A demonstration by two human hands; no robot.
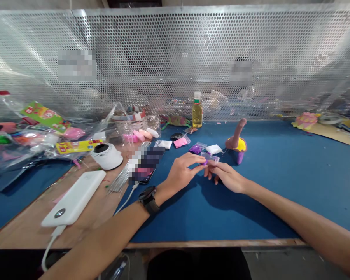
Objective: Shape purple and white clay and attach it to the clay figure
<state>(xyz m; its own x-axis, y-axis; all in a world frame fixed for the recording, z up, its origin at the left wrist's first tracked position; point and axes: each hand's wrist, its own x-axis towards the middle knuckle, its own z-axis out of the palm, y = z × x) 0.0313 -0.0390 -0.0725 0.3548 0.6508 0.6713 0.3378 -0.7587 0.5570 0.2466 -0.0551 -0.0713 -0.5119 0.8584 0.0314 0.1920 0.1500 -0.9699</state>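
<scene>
Where the two hands meet, just in front of the clay figure [237, 144], a purple bit [205, 162] sits between them. Left hand [181, 173] pinches it at the fingertips; right hand [226, 175] touches it from the opposite side, grip loosely closed, equally near.

blue table [280, 186] | perforated metal screen [175, 58] behind | bright light
</scene>
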